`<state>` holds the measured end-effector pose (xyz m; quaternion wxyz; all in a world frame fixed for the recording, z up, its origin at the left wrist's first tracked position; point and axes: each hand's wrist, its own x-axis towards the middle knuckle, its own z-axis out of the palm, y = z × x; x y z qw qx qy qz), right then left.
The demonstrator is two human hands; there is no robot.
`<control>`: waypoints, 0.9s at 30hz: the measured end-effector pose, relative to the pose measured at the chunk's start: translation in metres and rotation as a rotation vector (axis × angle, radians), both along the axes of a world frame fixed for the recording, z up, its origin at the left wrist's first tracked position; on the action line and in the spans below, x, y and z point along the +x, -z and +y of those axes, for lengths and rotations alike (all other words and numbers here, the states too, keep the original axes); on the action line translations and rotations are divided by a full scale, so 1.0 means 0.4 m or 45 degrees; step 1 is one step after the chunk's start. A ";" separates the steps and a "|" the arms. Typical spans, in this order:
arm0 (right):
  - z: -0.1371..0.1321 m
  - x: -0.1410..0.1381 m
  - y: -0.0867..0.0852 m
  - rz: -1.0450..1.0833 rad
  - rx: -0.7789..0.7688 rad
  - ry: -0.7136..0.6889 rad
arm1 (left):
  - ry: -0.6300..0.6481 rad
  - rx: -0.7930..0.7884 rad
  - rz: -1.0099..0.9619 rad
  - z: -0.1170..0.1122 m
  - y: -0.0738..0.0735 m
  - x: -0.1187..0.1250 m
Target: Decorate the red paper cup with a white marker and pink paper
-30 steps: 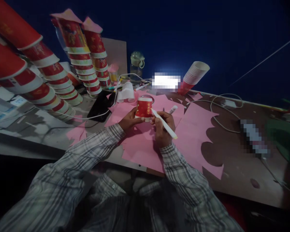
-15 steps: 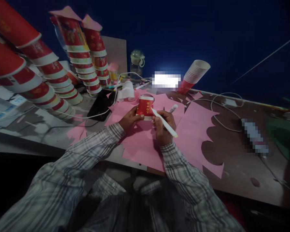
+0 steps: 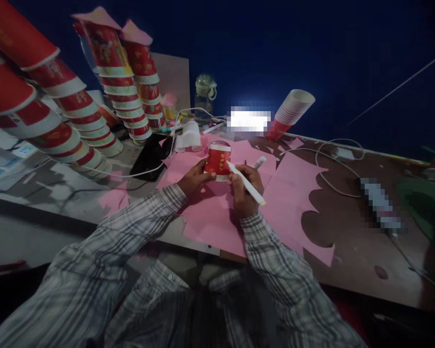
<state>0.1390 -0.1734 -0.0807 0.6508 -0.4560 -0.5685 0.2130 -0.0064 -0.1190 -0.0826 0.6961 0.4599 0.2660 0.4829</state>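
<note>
My left hand [image 3: 196, 179] is closed on the side of a red paper cup [image 3: 217, 159] with white bands and gold lettering. The cup is over the pink paper [image 3: 210, 222]. A white marker pen [image 3: 250, 187] is gripped in my right hand [image 3: 245, 192], its tip close against the right side of the cup; whether it touches I cannot tell. Beyond my right hand lies a white pen cap [image 3: 260, 162]. Behind the cup rests a crumpled white paper cup [image 3: 189, 137].
Tall stacks of red and white cups [image 3: 121, 96] stand at left, some with pink paper tops. A bottle [image 3: 205, 94], a leaning stack of paper cups [image 3: 290, 113] and a white cable [image 3: 317, 159] are at the back. A black phone-like slab [image 3: 148, 159] lies left of the paper.
The cup has tilted or turned slightly in my left hand. Both hands keep almost the same place, and the pen stays by the cup. The view has shifted a little.
</note>
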 end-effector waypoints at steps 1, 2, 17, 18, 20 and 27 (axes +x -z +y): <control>0.000 -0.001 -0.001 0.027 -0.003 0.016 | -0.002 0.001 -0.011 -0.001 -0.001 0.001; -0.001 -0.001 -0.002 0.056 -0.010 0.040 | -0.007 0.002 -0.020 -0.001 -0.002 0.002; 0.003 -0.001 -0.007 0.057 -0.016 0.072 | -0.001 0.026 0.044 0.000 0.004 -0.003; 0.003 -0.001 -0.007 0.057 -0.014 0.071 | 0.000 0.029 0.053 0.000 0.003 -0.003; 0.002 -0.001 -0.007 0.057 -0.013 0.074 | 0.001 0.024 0.063 0.000 0.002 -0.004; 0.001 0.005 0.005 0.024 -0.027 -0.030 | -0.036 -0.017 0.057 -0.005 -0.008 -0.003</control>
